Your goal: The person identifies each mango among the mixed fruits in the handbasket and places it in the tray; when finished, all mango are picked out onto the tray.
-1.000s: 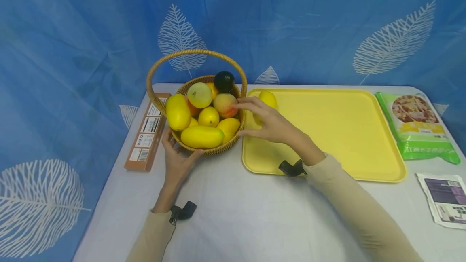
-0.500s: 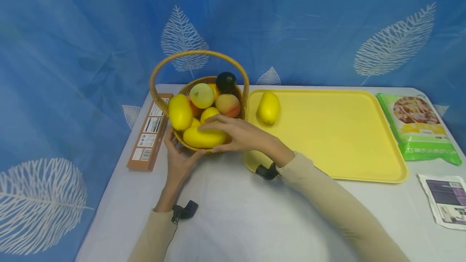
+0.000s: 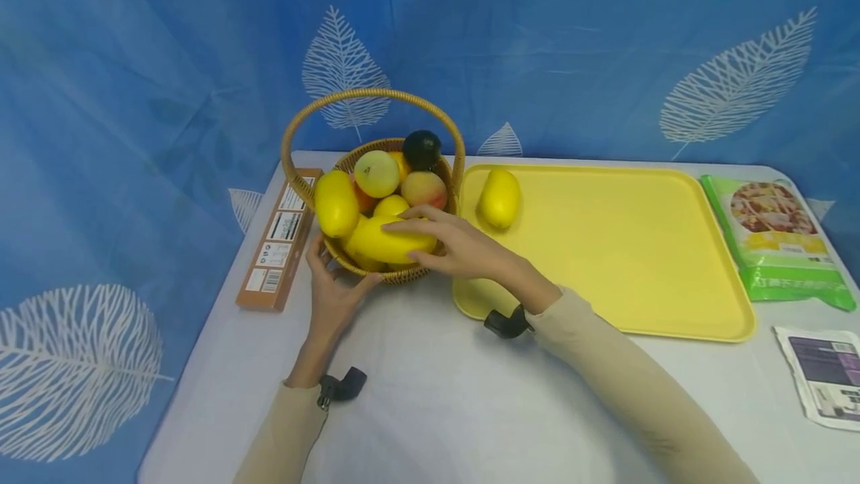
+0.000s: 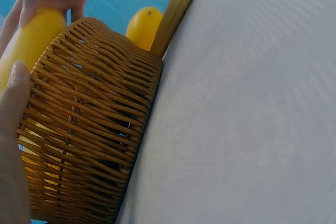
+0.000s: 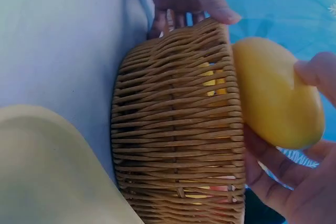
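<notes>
A wicker basket (image 3: 406,275) with a tall arched handle holds several fruits. My left hand (image 3: 331,308) grips its front left side, the thumb at the rim. My right hand (image 3: 460,246) pinches a yellow mango (image 3: 376,240) at the basket's front, thumb on the near side and fingers on the far side. In the right wrist view the mango (image 5: 273,93) shows just above the rim between thumb and fingers. Around it sit another mango (image 3: 337,204), a pale green round fruit (image 3: 376,173), a peach (image 3: 423,190) and a dark green fruit (image 3: 422,149).
A yellow tray (image 3: 618,252) lies right of the basket, with one mango (image 3: 500,199) near its left edge. Left of the basket is a brown box (image 3: 278,252). Further right are a green food bag (image 3: 776,237) and a white and purple packet (image 3: 823,376).
My right hand came from beside the peach to the front mango and took hold of it. The mango has shifted up and right, uncovering fruit beneath. My left hand stayed on the basket.
</notes>
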A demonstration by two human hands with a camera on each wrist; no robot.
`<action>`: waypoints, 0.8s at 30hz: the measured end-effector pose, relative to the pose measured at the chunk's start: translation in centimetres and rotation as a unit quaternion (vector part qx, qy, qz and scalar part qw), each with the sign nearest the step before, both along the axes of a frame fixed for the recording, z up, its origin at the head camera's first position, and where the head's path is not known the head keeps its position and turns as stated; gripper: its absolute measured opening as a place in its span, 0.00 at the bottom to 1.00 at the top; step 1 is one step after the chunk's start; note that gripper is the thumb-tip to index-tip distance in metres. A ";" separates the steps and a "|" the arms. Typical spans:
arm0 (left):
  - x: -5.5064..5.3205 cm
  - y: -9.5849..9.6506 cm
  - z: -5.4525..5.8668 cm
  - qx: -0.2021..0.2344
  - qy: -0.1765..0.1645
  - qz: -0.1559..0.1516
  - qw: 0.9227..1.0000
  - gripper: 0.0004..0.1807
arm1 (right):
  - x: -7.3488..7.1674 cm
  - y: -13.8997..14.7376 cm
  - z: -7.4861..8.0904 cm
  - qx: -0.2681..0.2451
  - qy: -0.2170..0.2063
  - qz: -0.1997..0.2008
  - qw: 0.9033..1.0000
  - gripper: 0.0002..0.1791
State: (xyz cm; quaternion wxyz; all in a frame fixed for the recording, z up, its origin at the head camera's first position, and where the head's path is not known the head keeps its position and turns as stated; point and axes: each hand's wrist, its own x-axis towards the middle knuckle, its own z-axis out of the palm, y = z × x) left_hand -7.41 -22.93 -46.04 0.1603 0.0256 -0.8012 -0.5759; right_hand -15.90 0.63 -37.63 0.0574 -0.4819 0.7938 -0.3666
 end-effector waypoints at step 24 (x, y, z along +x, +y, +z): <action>0.9 1.0 2.7 0.009 -0.017 -0.007 1.000 0.58 | -1.9 2.4 0.9 0.023 -0.085 0.106 0.990 0.36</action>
